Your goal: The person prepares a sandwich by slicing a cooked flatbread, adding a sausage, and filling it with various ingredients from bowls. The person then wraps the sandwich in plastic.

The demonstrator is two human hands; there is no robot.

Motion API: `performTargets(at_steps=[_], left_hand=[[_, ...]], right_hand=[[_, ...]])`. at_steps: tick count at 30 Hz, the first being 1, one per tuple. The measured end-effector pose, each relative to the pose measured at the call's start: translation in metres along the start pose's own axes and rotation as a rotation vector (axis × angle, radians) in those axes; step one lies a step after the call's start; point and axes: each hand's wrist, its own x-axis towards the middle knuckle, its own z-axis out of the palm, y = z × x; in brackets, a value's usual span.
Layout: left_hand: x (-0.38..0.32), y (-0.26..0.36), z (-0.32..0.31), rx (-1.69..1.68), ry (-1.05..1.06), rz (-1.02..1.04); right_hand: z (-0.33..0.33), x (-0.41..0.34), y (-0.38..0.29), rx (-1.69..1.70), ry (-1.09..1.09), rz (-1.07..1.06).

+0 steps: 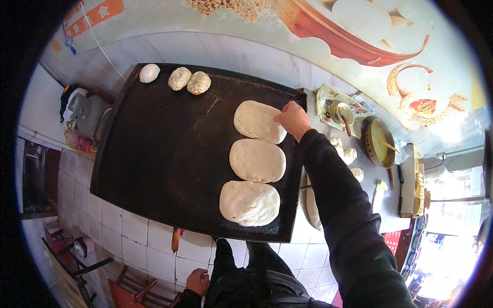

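Observation:
My right hand (293,120) reaches to the far right of a large black griddle (165,146). Its fingertips pinch the right edge of the farthest flat dough piece (258,120). Closer to me lie a middle dough piece (257,161) and a near dough piece (249,204), all in one column. The pieces are pale, thick and rounded. My left hand (198,282) hangs low beside my leg, off the griddle, with fingers curled; its palm is hidden. Along the griddle's back edge sit two pleated buns (188,81) and a smooth white dough ball (149,73).
At right, a metal table (369,175) holds small dough lumps (348,156), a round pan (379,142) with a stick across it, and a bowl (342,113) with a spoon. A wooden handle (176,239) juts below the griddle's front. A wooden stool (134,288) stands lower left.

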Motion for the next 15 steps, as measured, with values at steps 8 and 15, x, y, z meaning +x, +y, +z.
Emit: performTargets(at_steps=[8, 15], left_hand=[[0.026, -0.007, -0.021, -0.002, 0.125, 0.182], [0.024, -0.019, -0.035, -0.003, 0.064, 0.134]], right_hand=[[-0.036, -0.017, -0.012, 0.171, 0.249, -0.249], [-0.072, -0.071, -0.04, 0.778, -0.084, -0.195]])
